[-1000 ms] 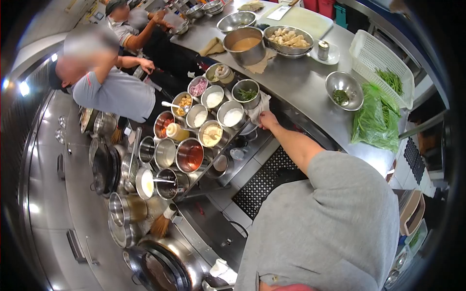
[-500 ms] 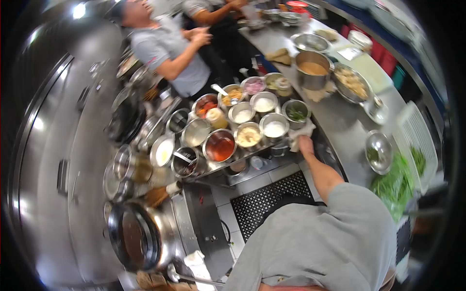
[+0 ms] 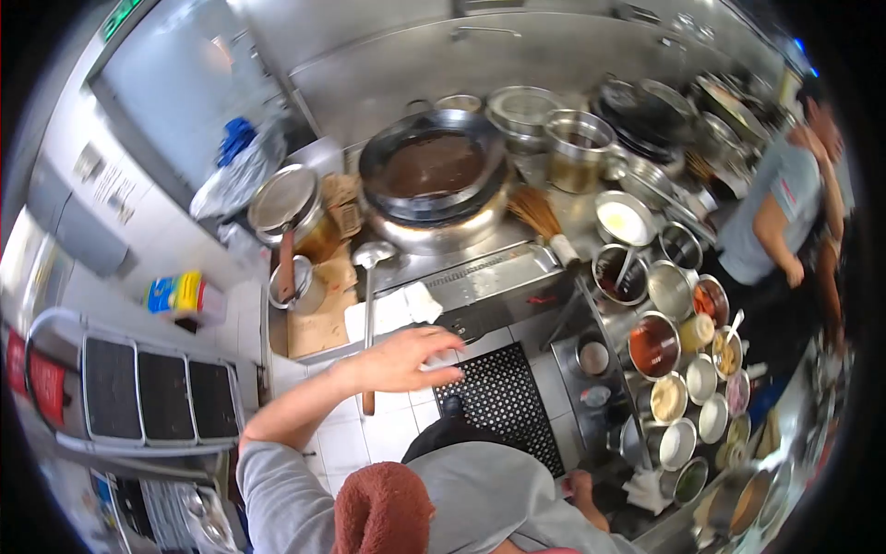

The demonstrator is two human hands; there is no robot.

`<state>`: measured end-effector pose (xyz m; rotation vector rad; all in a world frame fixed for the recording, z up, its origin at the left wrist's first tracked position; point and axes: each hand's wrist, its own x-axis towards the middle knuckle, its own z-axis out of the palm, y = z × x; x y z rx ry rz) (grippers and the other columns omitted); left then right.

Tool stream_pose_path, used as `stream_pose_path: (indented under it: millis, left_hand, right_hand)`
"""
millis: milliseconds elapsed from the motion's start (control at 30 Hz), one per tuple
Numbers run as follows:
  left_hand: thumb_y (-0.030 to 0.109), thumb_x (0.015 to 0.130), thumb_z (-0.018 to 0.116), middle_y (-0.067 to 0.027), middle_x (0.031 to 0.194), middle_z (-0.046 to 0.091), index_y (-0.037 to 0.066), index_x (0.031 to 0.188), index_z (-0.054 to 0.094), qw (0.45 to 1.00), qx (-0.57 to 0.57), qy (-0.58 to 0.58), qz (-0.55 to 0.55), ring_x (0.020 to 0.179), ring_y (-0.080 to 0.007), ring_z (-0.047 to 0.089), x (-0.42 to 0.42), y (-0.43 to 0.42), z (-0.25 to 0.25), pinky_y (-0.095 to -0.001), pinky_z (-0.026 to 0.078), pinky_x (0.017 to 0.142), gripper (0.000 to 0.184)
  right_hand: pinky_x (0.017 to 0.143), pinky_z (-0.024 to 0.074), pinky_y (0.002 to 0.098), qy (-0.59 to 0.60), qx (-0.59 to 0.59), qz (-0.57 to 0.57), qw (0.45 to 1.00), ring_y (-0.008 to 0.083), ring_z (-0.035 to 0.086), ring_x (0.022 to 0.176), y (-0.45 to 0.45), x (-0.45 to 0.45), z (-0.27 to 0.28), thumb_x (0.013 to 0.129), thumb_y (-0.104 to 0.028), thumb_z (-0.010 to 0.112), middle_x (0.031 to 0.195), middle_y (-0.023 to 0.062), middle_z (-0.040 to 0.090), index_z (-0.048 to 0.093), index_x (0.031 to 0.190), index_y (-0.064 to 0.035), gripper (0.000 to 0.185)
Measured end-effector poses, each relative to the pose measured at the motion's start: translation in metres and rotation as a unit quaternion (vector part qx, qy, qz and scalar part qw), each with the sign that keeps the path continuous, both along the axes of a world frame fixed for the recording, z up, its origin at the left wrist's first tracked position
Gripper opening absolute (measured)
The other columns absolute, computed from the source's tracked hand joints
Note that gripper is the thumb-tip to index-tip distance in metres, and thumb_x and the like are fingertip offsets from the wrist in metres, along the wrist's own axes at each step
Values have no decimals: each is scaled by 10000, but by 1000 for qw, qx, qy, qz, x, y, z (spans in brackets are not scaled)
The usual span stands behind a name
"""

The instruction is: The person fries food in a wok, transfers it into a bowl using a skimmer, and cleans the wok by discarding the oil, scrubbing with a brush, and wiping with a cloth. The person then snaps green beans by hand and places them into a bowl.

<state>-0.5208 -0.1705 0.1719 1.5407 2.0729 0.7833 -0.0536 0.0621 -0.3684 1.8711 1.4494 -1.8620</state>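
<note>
My left hand (image 3: 406,358) is stretched out in front of my body, fingers apart, nothing in it. The forearm crosses over the handle of a ladle (image 3: 371,295), whose bowl rests on the stove edge. A white cloth (image 3: 406,309) lies just beyond the fingers. Lower right, my right hand (image 3: 580,489) hangs beside my body, small and partly hidden, so its fingers do not show clearly. Another white cloth (image 3: 648,489) lies to its right, apart from it, by the pots. A large wok (image 3: 434,166) of dark liquid stands on the stove.
A strainer (image 3: 284,198) sits over a pot at left, with a brush (image 3: 540,217) right of the wok. Several bowls of ingredients, one holding red sauce (image 3: 653,344), line the right counter. A co-worker (image 3: 771,203) stands beyond them. A black mat (image 3: 508,402) covers the floor.
My view has swung left from the ingredient counter to the stove. My right hand, earlier on the white cloth by the bowls, is now away from it. My left hand has come into view.
</note>
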Motion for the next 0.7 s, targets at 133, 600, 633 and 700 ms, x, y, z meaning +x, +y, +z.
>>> stream_pose_path:
  millis: [133, 600, 633, 700]
  left_hand:
    - [442, 822, 659, -222, 995, 650, 13, 1100, 598, 865, -314, 112, 375, 956, -366, 633, -43, -120, -130, -425, 512, 813, 515]
    - [218, 799, 698, -188, 774, 658, -23, 1031, 581, 814, 47, -121, 566, 710, -330, 660, 16, -157, -299, -401, 516, 685, 354]
    - [212, 800, 697, -194, 776, 657, -23, 1031, 582, 810, 64, -103, 574, 717, -332, 661, 13, -155, -292, -401, 516, 681, 349]
    - [195, 803, 695, -201, 783, 656, -22, 1039, 582, 805, 101, -98, 577, 727, -327, 664, 3, -143, -281, -402, 516, 675, 341]
  right_hand:
    - [470, 545, 364, 8, -10, 58, 998, 236, 630, 515, 4, -75, 39, 789, -37, 575, 611, 107, 609, 621, 746, -10, 68]
    - [729, 513, 304, 290, 253, 446, 808, 195, 660, 783, -53, -415, 249, 840, -252, 666, 812, 122, 686, 672, 913, -5, 258]
    - [736, 513, 293, 323, 233, 467, 789, 171, 648, 805, -72, -432, 271, 848, -216, 668, 860, 106, 679, 646, 994, -11, 253]
    - [780, 507, 293, 396, 168, 481, 764, 162, 623, 895, -119, -454, 307, 853, -185, 677, 996, 121, 646, 557, 1173, -15, 381]
